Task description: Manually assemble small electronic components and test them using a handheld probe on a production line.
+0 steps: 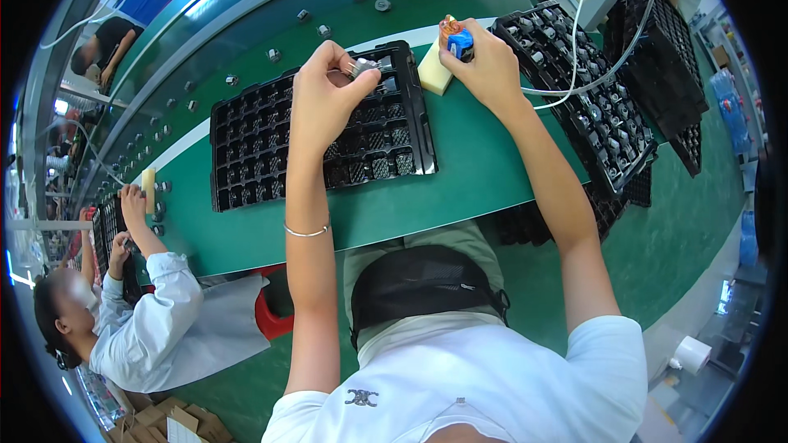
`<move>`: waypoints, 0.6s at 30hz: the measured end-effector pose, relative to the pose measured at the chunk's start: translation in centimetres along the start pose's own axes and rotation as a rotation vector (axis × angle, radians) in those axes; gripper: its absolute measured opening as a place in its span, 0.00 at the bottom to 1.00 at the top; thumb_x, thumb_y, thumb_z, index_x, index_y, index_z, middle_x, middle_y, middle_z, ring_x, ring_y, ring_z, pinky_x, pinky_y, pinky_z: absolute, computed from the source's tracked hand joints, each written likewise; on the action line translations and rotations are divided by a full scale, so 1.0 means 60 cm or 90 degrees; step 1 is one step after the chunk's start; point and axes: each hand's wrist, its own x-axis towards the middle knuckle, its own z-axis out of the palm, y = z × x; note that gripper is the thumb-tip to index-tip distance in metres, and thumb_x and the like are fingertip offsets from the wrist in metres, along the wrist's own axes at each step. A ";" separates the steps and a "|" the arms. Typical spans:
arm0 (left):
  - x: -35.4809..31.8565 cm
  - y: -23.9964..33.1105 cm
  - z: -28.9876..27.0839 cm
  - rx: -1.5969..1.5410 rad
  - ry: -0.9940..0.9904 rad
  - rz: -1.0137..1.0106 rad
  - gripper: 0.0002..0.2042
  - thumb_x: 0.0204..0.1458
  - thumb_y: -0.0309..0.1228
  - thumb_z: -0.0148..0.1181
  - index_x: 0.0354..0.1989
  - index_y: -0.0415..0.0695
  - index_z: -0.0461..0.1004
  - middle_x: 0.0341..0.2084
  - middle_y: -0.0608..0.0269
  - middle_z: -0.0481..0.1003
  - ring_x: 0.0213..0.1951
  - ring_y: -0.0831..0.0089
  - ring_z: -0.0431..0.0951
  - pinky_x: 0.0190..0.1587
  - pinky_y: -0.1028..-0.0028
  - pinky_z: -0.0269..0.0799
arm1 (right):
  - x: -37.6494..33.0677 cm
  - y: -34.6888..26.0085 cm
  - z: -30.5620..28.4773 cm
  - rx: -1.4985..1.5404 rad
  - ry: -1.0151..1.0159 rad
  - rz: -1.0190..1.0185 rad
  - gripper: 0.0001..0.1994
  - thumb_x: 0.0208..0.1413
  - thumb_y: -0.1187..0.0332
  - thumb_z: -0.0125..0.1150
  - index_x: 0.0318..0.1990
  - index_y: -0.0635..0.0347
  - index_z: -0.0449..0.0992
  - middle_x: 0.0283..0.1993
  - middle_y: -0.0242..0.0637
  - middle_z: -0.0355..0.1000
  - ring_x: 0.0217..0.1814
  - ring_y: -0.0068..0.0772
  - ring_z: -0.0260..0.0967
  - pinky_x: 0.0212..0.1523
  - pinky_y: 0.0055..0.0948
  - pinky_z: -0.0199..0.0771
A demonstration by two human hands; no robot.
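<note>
Between the thumb and fingers of my left hand [322, 102] is a small silver metal part [361, 68] with thin pins. The hand is over the upper right of a black compartment tray [267, 127], whose pockets look mostly bare. My right hand [491, 70] is closed round a small blue object with an orange top [461, 43]; its kind cannot be told. A pale yellow foam block [435, 72] lies between the tray and my right hand, just beside the fingers.
On the right a second black tray [603, 119] is filled with silver parts, near stacked black trays [657, 66]. White tubing [574, 92] crosses it. Small parts stand along the green belt [246, 49] at the far side. At left a co-worker [156, 312] sits handling another tray.
</note>
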 end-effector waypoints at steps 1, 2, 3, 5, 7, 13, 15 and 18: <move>-0.002 0.005 0.007 0.000 -0.004 0.001 0.13 0.44 0.28 0.66 0.27 0.41 0.65 0.18 0.68 0.71 0.21 0.85 0.69 0.23 0.80 0.65 | 0.000 0.002 0.002 -0.005 0.009 -0.015 0.19 0.48 0.54 0.65 0.44 0.55 0.74 0.29 0.42 0.75 0.30 0.44 0.76 0.33 0.38 0.74; -0.007 0.011 0.012 -0.106 -0.029 -0.014 0.12 0.45 0.27 0.66 0.29 0.42 0.65 0.19 0.69 0.71 0.20 0.85 0.69 0.22 0.82 0.63 | 0.000 0.003 0.004 -0.010 0.017 -0.030 0.19 0.47 0.54 0.65 0.44 0.55 0.74 0.29 0.42 0.75 0.30 0.44 0.76 0.33 0.37 0.74; -0.012 0.015 0.016 -0.212 -0.054 -0.031 0.12 0.46 0.27 0.65 0.31 0.43 0.65 0.20 0.69 0.72 0.20 0.84 0.69 0.21 0.83 0.62 | 0.001 0.004 0.006 -0.012 0.019 -0.026 0.19 0.47 0.54 0.65 0.44 0.55 0.74 0.29 0.42 0.75 0.30 0.44 0.76 0.33 0.37 0.74; -0.019 0.013 0.021 -0.281 -0.096 -0.029 0.10 0.50 0.26 0.62 0.33 0.43 0.64 0.21 0.70 0.71 0.18 0.84 0.68 0.19 0.85 0.58 | 0.002 0.006 0.006 -0.014 0.015 -0.029 0.20 0.47 0.55 0.65 0.44 0.55 0.74 0.29 0.42 0.75 0.30 0.43 0.75 0.33 0.37 0.73; -0.023 0.006 0.022 -0.459 -0.167 -0.066 0.07 0.51 0.26 0.60 0.35 0.40 0.68 0.20 0.69 0.69 0.18 0.83 0.66 0.19 0.84 0.57 | 0.000 0.008 0.004 -0.012 0.015 -0.024 0.20 0.47 0.55 0.65 0.44 0.55 0.74 0.30 0.41 0.75 0.30 0.43 0.75 0.33 0.37 0.73; -0.025 -0.023 0.011 -0.720 -0.172 -0.113 0.15 0.59 0.37 0.56 0.41 0.36 0.73 0.18 0.70 0.63 0.18 0.80 0.61 0.21 0.81 0.55 | 0.002 0.004 0.007 0.004 0.020 -0.020 0.21 0.46 0.55 0.65 0.45 0.55 0.75 0.30 0.41 0.76 0.30 0.42 0.75 0.33 0.36 0.73; -0.026 -0.029 0.013 -0.720 -0.148 -0.123 0.17 0.61 0.41 0.52 0.42 0.35 0.72 0.18 0.70 0.63 0.18 0.80 0.61 0.21 0.80 0.54 | 0.005 0.007 0.012 0.009 0.027 -0.027 0.21 0.46 0.55 0.65 0.45 0.56 0.76 0.29 0.41 0.76 0.29 0.41 0.75 0.34 0.35 0.74; -0.026 -0.031 0.014 -0.786 -0.094 -0.164 0.18 0.62 0.40 0.49 0.47 0.35 0.72 0.21 0.66 0.68 0.18 0.78 0.64 0.21 0.80 0.57 | 0.034 0.021 0.015 0.092 -0.084 0.050 0.21 0.43 0.51 0.63 0.39 0.59 0.76 0.32 0.45 0.77 0.35 0.51 0.76 0.38 0.41 0.75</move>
